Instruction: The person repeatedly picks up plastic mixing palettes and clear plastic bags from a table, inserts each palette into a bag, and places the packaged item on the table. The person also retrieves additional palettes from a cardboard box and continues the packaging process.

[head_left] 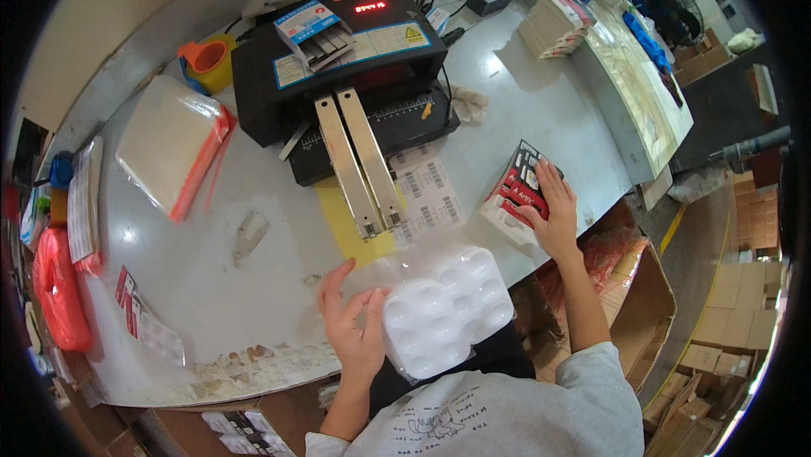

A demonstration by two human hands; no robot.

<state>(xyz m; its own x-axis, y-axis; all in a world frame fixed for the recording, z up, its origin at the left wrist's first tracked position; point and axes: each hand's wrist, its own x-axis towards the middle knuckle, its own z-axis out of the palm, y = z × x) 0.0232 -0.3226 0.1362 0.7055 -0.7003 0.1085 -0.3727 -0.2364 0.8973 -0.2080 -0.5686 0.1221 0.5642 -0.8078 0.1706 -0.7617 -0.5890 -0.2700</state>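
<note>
White plastic paint palettes point(427, 326) with round wells lie in clear film at the table's front edge, in front of my body. My left hand point(353, 326) is at their left side, fingers spread, its thumb close to the palette's edge; whether it touches the film I cannot tell. My right hand point(553, 208) rests with stretched fingers on the right side of a stack of packs point(517, 191) with red and black header cards. Beyond the palettes, two metal rails point(359, 165) stick out of a black machine point(338, 47) with a red lit display.
Printed label sheets point(427, 195) and a yellow sheet point(338, 208) lie under the rails. Clear bags with red edges point(169, 140) and one carded pack point(148, 318) are on the left. Card stacks point(553, 22) stand back right. An open carton point(629, 305) is below the right edge.
</note>
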